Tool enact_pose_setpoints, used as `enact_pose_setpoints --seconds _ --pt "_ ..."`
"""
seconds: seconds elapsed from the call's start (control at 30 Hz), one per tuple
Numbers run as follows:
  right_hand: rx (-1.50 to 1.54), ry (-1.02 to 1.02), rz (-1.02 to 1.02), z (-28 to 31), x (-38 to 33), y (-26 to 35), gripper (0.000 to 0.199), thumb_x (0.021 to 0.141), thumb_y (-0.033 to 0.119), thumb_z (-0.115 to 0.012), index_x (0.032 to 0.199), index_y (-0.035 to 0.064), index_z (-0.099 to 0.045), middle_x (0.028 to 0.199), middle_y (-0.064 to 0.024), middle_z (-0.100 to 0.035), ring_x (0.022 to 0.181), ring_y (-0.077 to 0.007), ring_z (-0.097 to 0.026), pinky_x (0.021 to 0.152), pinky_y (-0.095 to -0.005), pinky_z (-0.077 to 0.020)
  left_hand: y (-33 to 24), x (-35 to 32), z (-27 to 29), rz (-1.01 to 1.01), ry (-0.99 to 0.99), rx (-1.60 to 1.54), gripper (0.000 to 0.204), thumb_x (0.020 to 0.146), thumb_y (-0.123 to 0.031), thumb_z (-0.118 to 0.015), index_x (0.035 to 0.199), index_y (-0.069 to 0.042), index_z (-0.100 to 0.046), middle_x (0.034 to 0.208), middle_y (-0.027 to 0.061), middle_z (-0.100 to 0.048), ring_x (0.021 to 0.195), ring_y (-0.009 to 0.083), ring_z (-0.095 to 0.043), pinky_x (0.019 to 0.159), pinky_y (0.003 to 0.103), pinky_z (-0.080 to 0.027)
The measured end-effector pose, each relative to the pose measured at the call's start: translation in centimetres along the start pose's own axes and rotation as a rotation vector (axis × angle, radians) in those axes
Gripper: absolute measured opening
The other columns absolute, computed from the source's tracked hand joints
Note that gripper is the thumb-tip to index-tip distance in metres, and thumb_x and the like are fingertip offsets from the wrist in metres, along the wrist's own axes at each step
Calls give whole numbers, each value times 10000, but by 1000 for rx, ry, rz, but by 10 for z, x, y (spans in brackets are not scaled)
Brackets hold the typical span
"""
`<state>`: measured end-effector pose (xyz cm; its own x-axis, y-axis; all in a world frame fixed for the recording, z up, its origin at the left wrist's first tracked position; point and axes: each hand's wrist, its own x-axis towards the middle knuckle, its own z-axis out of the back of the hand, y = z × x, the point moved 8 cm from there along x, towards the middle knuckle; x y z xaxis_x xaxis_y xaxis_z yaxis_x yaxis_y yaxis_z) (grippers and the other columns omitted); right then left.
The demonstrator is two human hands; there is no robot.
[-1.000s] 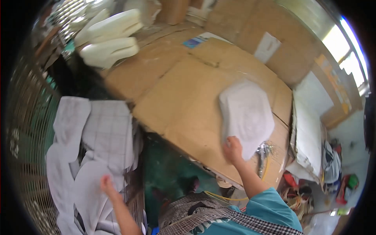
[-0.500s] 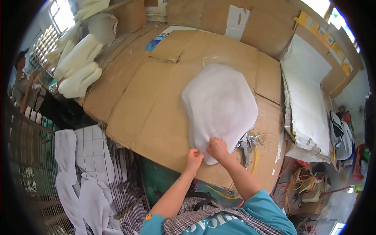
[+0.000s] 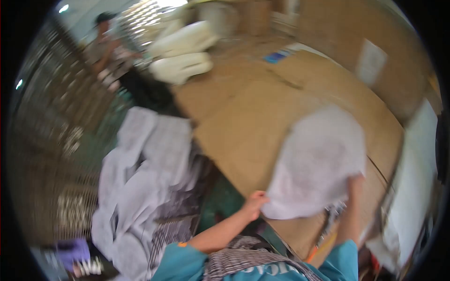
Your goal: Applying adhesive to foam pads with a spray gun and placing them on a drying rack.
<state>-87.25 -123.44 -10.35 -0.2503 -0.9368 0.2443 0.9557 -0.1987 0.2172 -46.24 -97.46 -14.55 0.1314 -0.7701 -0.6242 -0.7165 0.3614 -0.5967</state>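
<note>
Head view: the pale cloth [image 3: 318, 164] lay at centre right of the frame on the cardboard table [image 3: 243, 122]. The left hand [image 3: 255, 202] pinched its lower left corner; the right hand [image 3: 355, 180] was closed on its right edge. It appeared light, limp, best held at corners. A heap of checked fabric [image 3: 145, 187] sat lower left; white bundles [image 3: 180, 54] upper left; a bystander [image 3: 105, 47] beyond.
</note>
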Motion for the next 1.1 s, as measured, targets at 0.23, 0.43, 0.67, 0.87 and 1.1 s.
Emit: enact_pose_setpoints --seconds 0.23,0.43,0.67,0.87,1.1 --pt "565 476 90 -8 -11 104 129 747 134 -528 782 13 -555 639 -86 -555 594 -203 -540 556 -312 -439 -54 -38 15 39 150 -222 296 775 -45 -536 1066 2 -524 995 78 -591 886 161 -577 806 303 -459" --pt "1363 604 81 98 -73 335 31 791 90 -512 787 63 -499 691 11 -448 588 -72 -435 529 -207 -403 -193 -95 116 -330 63 -398 272 766 -11 -504 1035 14 -539 953 91 -601 864 198 -592 815 321 -465" --pt "1737 1103 374 106 -177 657 99 800 57 -542 896 34 -547 828 -35 -561 753 -126 -560 672 -253 -479 -305 -195 269 -842 -278 -540 279 775 -16 -475 1049 17 -519 1007 113 -583 936 227 -568 848 344 -449" --pt "1820 1368 429 58 -248 835 58 806 48 -538 864 39 -534 806 -46 -562 726 -152 -569 685 -276 -493 -297 -209 342 -836 -451 -724 278 799 -15 -439 1070 14 -499 1040 128 -571 977 245 -549 888 380 -425" --pt "1264 1580 133 -121 -347 890 105 753 50 -557 850 20 -530 787 -76 -558 704 -186 -577 666 -302 -511 -223 -131 436 -715 -502 -916 253 814 -24 -436 1063 5 -473 1097 125 -539 1040 256 -509 937 385 -386"
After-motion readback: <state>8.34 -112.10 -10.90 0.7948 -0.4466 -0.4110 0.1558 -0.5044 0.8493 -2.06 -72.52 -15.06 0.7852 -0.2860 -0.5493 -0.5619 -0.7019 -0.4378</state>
